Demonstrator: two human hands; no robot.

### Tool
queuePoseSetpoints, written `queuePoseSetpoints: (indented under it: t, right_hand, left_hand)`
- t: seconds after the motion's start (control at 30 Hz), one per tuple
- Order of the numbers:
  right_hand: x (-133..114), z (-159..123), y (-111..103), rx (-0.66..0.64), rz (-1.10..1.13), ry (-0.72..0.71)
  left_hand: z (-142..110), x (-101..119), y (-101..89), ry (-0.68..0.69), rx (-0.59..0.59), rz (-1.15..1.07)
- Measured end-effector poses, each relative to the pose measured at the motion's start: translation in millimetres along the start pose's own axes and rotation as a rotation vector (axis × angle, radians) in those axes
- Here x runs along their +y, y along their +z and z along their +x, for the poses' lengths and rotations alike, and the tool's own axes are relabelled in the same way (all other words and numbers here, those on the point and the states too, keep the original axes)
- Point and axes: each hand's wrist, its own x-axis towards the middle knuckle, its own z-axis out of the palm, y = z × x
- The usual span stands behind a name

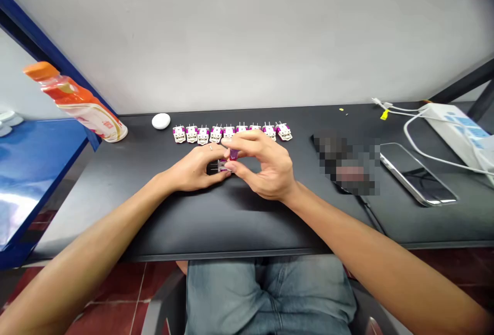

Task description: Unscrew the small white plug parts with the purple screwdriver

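My left hand (pixel 197 168) rests near the middle of the black tabletop, its thumb and fingers closed round a small white-and-purple part with metal pins (pixel 221 166). Pinched between the thumb and fingers of my right hand (pixel 266 165) is a small purple piece (pixel 233 154), right beside that part. Fingers hide much of both, so I cannot tell whether they touch. Just beyond my hands runs a row of several similar white-and-purple pinned parts (pixel 203 135), most with pins pointing toward the wall.
An orange-and-white bottle (pixel 87 108) stands at the left, near a white rounded object (pixel 161 121). To the right are a blurred-out dark object (pixel 343 165), a phone (pixel 419 174), white cables (pixel 417 139) and a white box (pixel 459 129). The table's front edge (pixel 231 258) lies above my lap.
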Motion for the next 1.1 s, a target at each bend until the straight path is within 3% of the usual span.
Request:
queuePoseSetpoints:
  t: [0.07, 0.23, 0.4, 0.57, 0.7, 0.9, 1.1]
  right_hand:
    - [0.7, 0.1, 0.6, 0.033, -0.001, -0.02]
    - [1.6, 0.4, -0.7, -0.024, 0.095, 0.101]
    - [2.6, 0.2, -2.9, 0.033, -0.03, 0.054]
    - [2.7, 1.3, -3.6, -0.029, 0.105, 0.113]
    - [1.5, 3.1, -3.7, 0.04, 0.039, 0.06]
    - [-0.7, 1.7, -6.4, -0.038, 0.19, 0.253]
    - [0.1, 1.0, -8.3, -0.017, 0.145, 0.247]
  left_hand:
    - [-0.4, -0.3, -0.4, 0.003, -0.004, -0.002]
    - [-2.1, -1.4, -1.1, -0.027, -0.014, 0.019]
    - [-1.0, 0.8, -2.1, -0.01, -0.017, 0.005]
    - [-1.0, 0.0, -1.8, -0.008, -0.015, 0.01]
    - [-0.9, 0.6, -1.6, 0.016, -0.003, 0.001]
    - [-0.5, 1.9, -2.1, -0.004, -0.022, 0.002]
    - [-0.5, 2.3, -2.7, -0.004, -0.025, -0.003]
